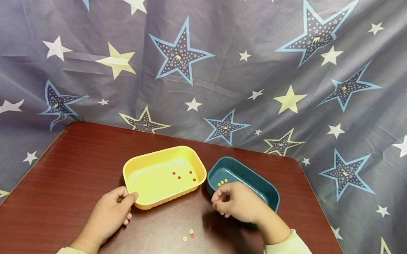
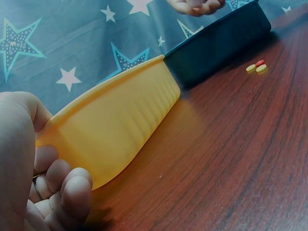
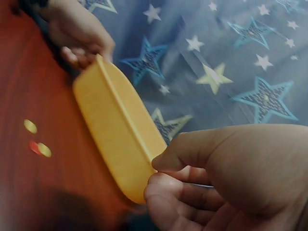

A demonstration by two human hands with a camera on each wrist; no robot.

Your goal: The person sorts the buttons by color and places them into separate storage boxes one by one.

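At its near left corner, a yellow plastic container (image 1: 168, 197) is pinched by my left hand (image 1: 110, 213), the thumb over the rim and the other fingers curled against the outer wall. Several small red tablets (image 1: 179, 177) lie inside it on the right. My right hand (image 1: 239, 202) is over the near side of a dark blue container (image 1: 259, 179), thumb and fingers loosely curled with nothing visible between them. Three yellow tablets (image 1: 222, 182) lie in that container, just beyond the fingertips. In the right wrist view, the thumb and forefinger tips are close together.
Two yellow tablets (image 1: 185, 238) and one red tablet (image 1: 192, 236) lie on the brown wooden table (image 1: 156, 248) in front of the containers. The containers stand side by side. A star-patterned curtain (image 1: 221, 88) hangs behind the table's far edge.
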